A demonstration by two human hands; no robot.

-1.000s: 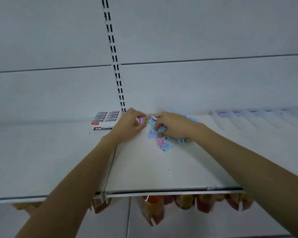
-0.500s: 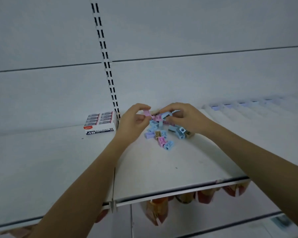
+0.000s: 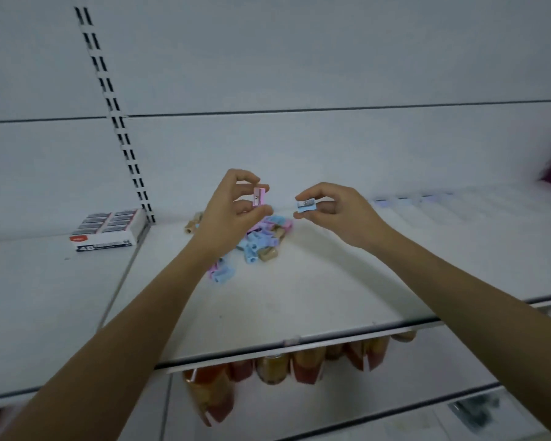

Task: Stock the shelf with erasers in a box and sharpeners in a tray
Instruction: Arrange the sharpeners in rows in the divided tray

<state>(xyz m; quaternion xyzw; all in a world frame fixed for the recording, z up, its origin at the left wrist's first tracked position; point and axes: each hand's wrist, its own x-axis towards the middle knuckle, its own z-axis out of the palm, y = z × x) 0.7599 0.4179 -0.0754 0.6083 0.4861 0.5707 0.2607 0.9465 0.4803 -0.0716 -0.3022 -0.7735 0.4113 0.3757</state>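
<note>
The left hand (image 3: 233, 211) pinches a pink sharpener (image 3: 259, 196) between thumb and fingertips, raised above the shelf (image 3: 299, 297). The right hand (image 3: 337, 214), at its 3 o'clock and apart from it, pinches a blue sharpener (image 3: 306, 205) likewise. A loose pile of sharpeners (image 3: 261, 240) lies on the shelf at 6 o'clock below both hands. The eraser box (image 3: 109, 230) sits at 9 o'clock, against the back wall. No tray is identifiable. Assessment: sharpener step in hand, pile largely unsorted. The next move calls for locating the tray and seating both pieces without dropping them.
</note>
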